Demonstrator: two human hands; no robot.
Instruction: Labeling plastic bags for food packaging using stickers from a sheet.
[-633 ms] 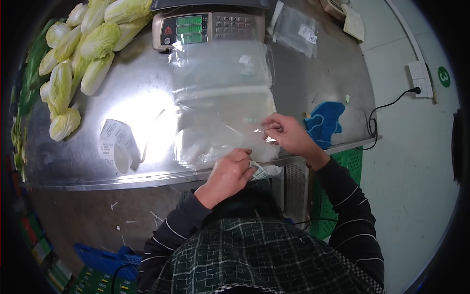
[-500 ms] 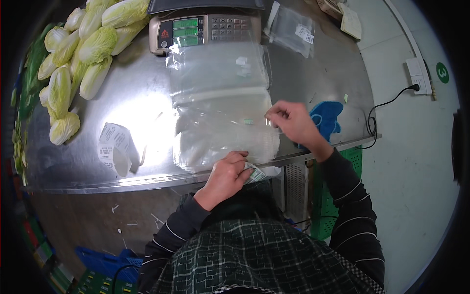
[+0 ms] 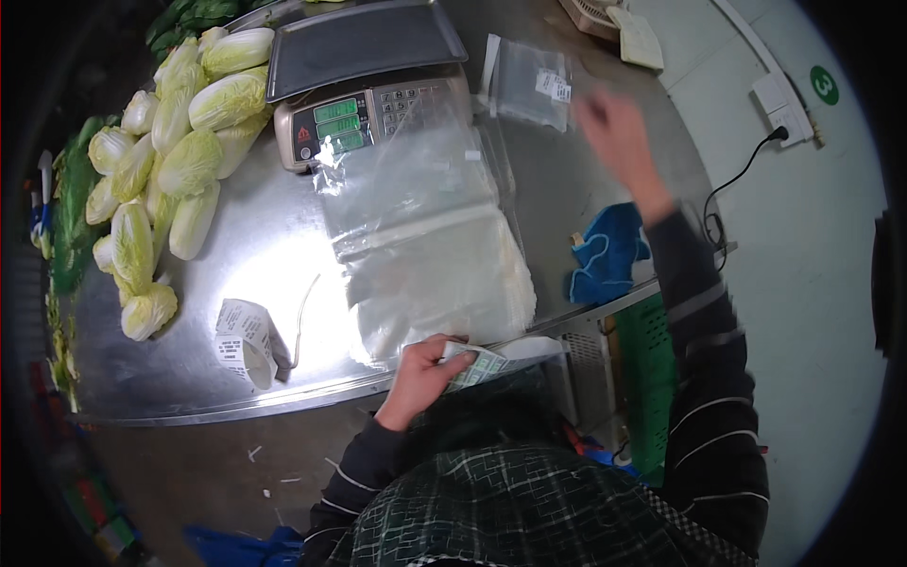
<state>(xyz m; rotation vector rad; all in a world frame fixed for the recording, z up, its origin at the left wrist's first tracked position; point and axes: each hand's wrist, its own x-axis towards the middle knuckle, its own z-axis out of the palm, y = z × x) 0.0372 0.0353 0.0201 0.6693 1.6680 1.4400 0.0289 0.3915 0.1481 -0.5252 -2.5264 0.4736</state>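
The left hand (image 3: 419, 380) is clenched on a strip of green-and-white labels (image 3: 489, 367) at the near edge of the steel table (image 3: 248, 274); the strip's long axis runs sideways from the grip, its free end pointing right and slightly away from the person. Just beyond that grip lies a stack of clear bags (image 3: 430, 279), long axis running away from the person, far end leaning left at the scale (image 3: 354, 118). The right hand (image 3: 619, 142), well beyond and right of the grip, is blurred; whether it holds anything cannot be told.
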